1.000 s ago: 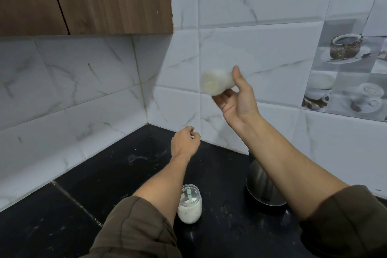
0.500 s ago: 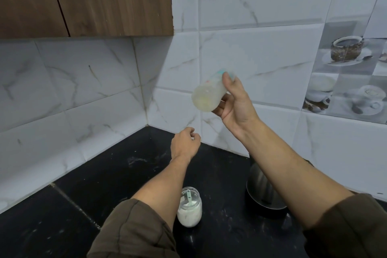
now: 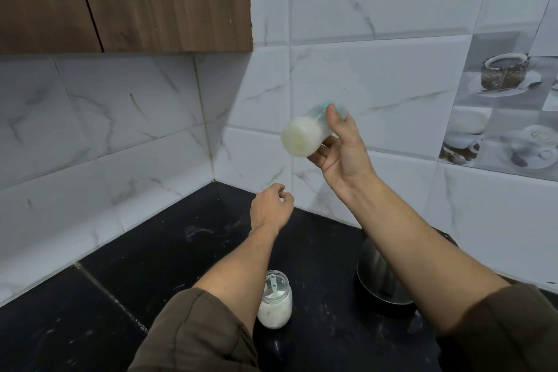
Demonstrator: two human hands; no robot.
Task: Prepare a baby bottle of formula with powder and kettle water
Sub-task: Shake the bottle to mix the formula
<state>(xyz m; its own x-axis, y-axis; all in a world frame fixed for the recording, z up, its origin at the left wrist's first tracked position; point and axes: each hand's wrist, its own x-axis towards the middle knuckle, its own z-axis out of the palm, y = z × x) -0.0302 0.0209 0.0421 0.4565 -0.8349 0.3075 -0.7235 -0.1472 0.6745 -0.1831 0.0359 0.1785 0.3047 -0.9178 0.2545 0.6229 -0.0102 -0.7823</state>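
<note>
My right hand holds a baby bottle raised in front of the tiled wall. The bottle lies nearly on its side, base towards me, its teal collar behind my thumb. It is full of milky white liquid and looks blurred. My left hand hovers lower, above the black counter, fingers loosely curled with nothing in them. An open glass jar of white powder with a green scoop in it stands on the counter beside my left forearm. A steel kettle sits under my right forearm, partly hidden.
The black stone counter runs into a corner of white marble-look tiles. A wooden wall cabinet hangs overhead at the upper left. Tiles with printed cups are on the right wall.
My right hand has swung the bottle up and down, tipping it from level to base-down and back towards me. My left hand and the jar have stayed where they were.
</note>
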